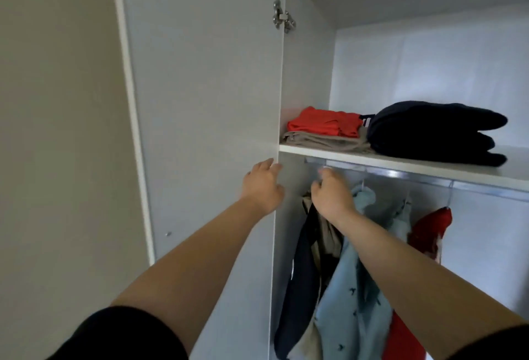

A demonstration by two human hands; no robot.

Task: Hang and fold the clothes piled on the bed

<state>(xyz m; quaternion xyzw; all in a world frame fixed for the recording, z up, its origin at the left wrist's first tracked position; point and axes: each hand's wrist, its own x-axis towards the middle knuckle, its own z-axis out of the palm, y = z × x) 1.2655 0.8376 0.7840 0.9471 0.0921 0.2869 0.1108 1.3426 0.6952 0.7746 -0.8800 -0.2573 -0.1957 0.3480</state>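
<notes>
Here, the left hand (pixel 262 185) rests spread on the white wardrobe door (pixel 200 130) edge. The right hand (pixel 332 190) curls under the metal rail (pixel 429 177); I cannot tell whether it pinches anything. Just below it hangs the limp navy-and-beige garment (pixel 303 268), which looks light and floppy and is probably best taken at its top.

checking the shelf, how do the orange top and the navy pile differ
The orange top is a thin, bright fold lying on a beige garment; the navy pile is dark and much bulkier. The orange top is left, nearer the door; the navy pile right. Both lie folded on the shelf.
</notes>
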